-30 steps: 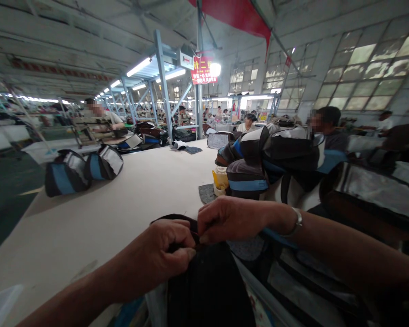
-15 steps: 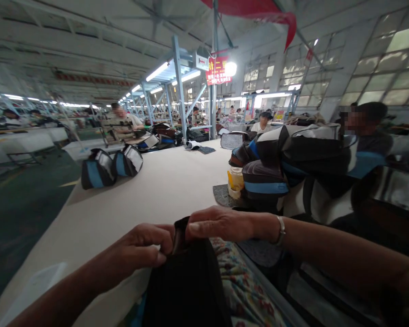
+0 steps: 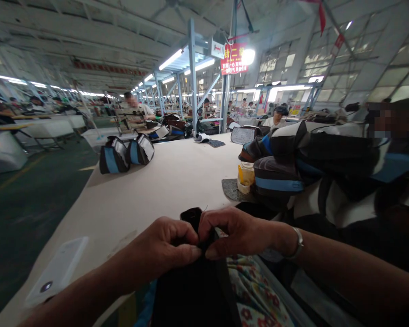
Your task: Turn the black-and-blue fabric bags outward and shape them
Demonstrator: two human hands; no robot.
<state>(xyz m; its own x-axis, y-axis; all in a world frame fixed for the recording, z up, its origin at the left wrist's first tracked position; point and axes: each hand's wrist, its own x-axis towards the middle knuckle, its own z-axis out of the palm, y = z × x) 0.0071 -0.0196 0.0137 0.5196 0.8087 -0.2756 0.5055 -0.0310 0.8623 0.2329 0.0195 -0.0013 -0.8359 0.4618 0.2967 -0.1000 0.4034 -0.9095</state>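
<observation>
A black fabric piece, likely part of a bag, lies toward me at the bottom of the view, its upper end at the table edge. My left hand pinches its upper edge between thumb and bent fingers. Right beside it, my right hand grips the same edge, thumb and fingers pressed together. The fingertips of both hands nearly touch. Past them a dark rounded flap of the piece sticks up. What lies between the fingertips is hidden. Floral cloth shows to the right of the piece.
A pale worktable spreads ahead. Two blue-and-black bags stand at its far left. On the right are a jar with yellow contents and a heap of bags. A white device lies left. Co-workers sit beyond.
My hands have drawn together, both now pinching the fabric's edge; the opening seen between them is covered. The camera has turned slightly left, and more of the white device shows.
</observation>
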